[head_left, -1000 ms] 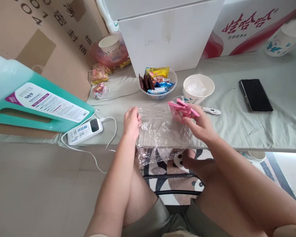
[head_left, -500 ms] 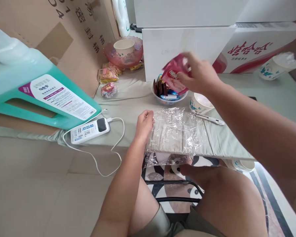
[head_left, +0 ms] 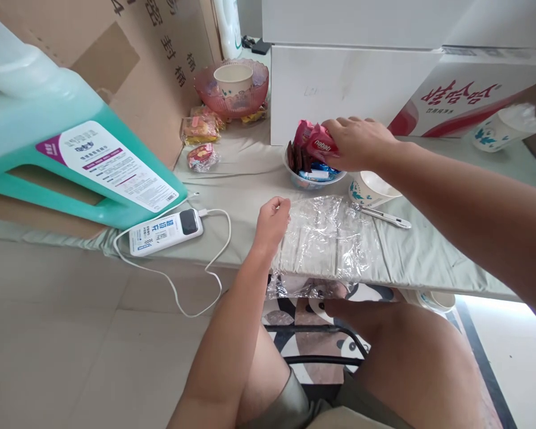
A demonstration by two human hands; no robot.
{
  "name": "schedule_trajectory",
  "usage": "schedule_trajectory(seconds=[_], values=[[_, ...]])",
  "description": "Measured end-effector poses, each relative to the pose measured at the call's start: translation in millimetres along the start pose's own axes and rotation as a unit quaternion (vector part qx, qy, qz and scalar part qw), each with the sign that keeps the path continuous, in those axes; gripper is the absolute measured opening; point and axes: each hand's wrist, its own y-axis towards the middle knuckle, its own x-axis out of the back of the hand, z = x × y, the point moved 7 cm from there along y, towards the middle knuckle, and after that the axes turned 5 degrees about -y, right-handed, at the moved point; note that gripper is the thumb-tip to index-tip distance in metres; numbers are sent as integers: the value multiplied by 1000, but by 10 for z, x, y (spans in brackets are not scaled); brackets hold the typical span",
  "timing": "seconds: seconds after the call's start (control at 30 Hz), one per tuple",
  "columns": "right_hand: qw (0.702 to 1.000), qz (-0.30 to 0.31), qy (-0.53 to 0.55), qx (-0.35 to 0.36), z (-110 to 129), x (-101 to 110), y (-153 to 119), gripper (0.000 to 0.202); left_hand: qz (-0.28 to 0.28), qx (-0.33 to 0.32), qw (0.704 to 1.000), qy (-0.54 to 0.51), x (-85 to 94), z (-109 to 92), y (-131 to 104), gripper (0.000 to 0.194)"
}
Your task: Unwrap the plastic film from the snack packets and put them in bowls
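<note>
The red packets are in my right hand, my fingers clamped round them, right over the snack bowl so that they touch or nearly touch the snacks heaped in it. I judge the packets to be at the bowl but not yet let go: my grip is closed on them and nothing of them lies free. The wrap is spread flat on the counter just in front of the bowl, bare of packets, its near edge hanging crumpled over the counter's lip above my knees. My left hand rests on the wrap's left edge, fingers curled together on the film and pinning it down. So the packets sit well beyond the wrap, with my two hands apart, one at the bowl and one at the film

Just right of the bowl stands a paper cup, and a thin white pen-like thing lies by the wrap's far right corner. To the left a power bank lies with its cable looping off the counter, next to a big green jug on its side. Further back are a pink bowl with a cup in it and some loose snacks
</note>
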Motion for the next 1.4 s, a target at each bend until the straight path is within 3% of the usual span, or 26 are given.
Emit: schedule_trajectory(seconds=[0.17,0.3,0.37,0.47,0.53,0.6,0.67,0.73,0.83,0.93,1.0,1.07,1.13,1.23,1.33,1.4], values=[[998,-2,8,56,211,-248,-106,69,7,-6,1000,9,-27,11,1,28],[998,35,23,50,309,-424,-204,83,1,-8,1000,21,-38,14,3,28],[997,51,40,39,323,-409,-213,84,0,-8,1000,23,-43,8,-4,28],[997,38,58,19,353,-157,-280,84,2,-16,1000,21,-35,-11,-24,28],[997,-16,69,-11,398,137,-467,77,10,-21,1000,21,-25,-26,-42,28],[984,-121,117,-57,445,427,-832,52,32,-12,999,14,-29,-30,-64,28],[956,-203,180,-109,469,497,-1321,35,66,7,998,-4,-46,-34,-87,28],[931,-235,230,-160,451,296,-1788,28,110,30,993,-29,-78,-41,-113,29],[900,-232,293,-224,356,-237,-2234,38,205,67,974,-75,-161,-41,-174,35],[884,-207,354,-223,276,-606,-2313,65,308,94,939,-119,-242,-35,-270,44],[869,-188,412,-200,243,-683,-2248,80,362,113,915,-136,-274,-20,-336,46],[837,-160,484,-198,216,-694,-2176,82,392,132,899,-143,-287,0,-372,46],[803,-117,539,-224,207,-694,-2133,61,370,133,909,-137,-257,12,-321,46],[768,-110,568,-276,169,-621,-2155,21,210,58,969,-118,-56,-40,-61,43],[745,-174,563,-312,68,-498,-2236,16,44,-49,990,-123,198,-139,137,41],[744,-198,545,-332,-3,-459,-2285,16,30,-58,991,-113,229,-125,185,46]])
